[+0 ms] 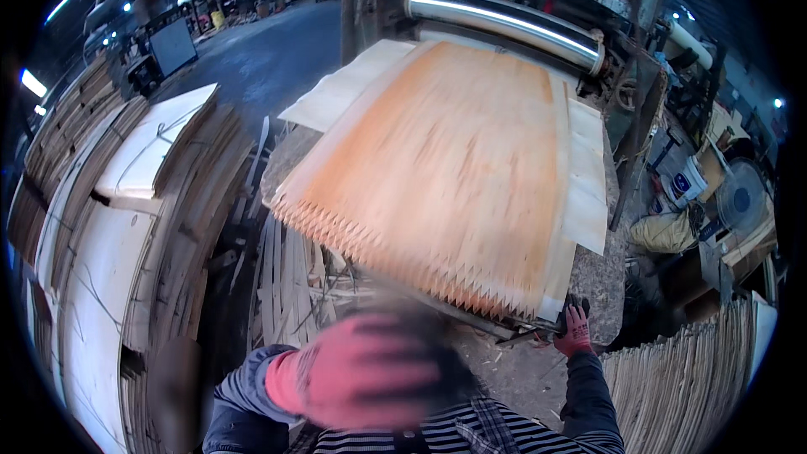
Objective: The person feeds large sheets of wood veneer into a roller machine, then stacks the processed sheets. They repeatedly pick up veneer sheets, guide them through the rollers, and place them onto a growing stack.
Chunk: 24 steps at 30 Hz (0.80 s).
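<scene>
In front of me lies a stack of wood veneer sheets (429, 168), pale with orange-brown bands and a jagged, saw-toothed near edge. My left hand (370, 370), in a pink and black work glove, is raised close to the camera over the near side. Motion smears its fingers, so whether they hold anything cannot be made out. My right hand (576, 329), gloved the same way, rests at the near right corner of the stack beside the table edge, its dark-tipped fingers stretched forward. Paler sheets (584, 176) stick out from under the stack's right side.
A shiny metal roller (504, 27) spans the far end of the table (609, 265). Tall veneer piles (101, 286) stand on the left, and another pile (689, 378) at the lower right. A round fan (741, 197) and a white bucket (688, 183) are on the right.
</scene>
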Each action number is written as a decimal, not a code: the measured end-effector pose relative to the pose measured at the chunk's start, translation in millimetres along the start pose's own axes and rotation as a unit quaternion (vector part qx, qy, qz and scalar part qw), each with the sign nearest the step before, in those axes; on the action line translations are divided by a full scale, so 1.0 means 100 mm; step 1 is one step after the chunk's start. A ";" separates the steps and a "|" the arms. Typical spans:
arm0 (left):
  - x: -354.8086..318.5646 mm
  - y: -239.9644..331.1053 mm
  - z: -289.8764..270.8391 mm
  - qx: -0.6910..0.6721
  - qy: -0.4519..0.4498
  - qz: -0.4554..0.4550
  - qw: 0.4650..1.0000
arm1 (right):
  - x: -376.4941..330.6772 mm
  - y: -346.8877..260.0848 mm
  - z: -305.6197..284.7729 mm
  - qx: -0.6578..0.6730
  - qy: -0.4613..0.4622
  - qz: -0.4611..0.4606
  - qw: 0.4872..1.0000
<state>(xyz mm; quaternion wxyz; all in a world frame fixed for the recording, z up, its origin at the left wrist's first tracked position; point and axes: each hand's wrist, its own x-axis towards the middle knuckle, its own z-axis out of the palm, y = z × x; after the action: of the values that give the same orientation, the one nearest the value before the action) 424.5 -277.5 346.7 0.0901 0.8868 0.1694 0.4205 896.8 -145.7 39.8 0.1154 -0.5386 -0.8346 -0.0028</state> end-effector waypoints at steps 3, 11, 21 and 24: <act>-0.37 -0.33 0.20 0.063 0.001 -0.155 0.986 | -0.04 0.00 0.05 0.007 -0.006 0.027 1.000; -1.19 -0.28 0.43 0.040 0.102 -0.414 0.904 | 0.00 -0.10 0.07 0.012 -0.027 0.068 0.997; -1.57 -0.18 0.89 0.025 0.037 -0.523 0.851 | -0.05 -0.10 0.14 0.006 0.004 0.061 0.998; -1.53 -0.17 0.99 -0.039 0.089 -0.486 0.868 | -0.09 -0.03 0.17 -0.006 0.008 0.048 0.999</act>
<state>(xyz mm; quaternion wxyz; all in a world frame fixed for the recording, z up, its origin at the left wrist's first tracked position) 407.6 -320.6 169.3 0.3026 0.6469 0.5698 0.4066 893.9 -152.7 22.2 0.1188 -0.5787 -0.8068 -0.0064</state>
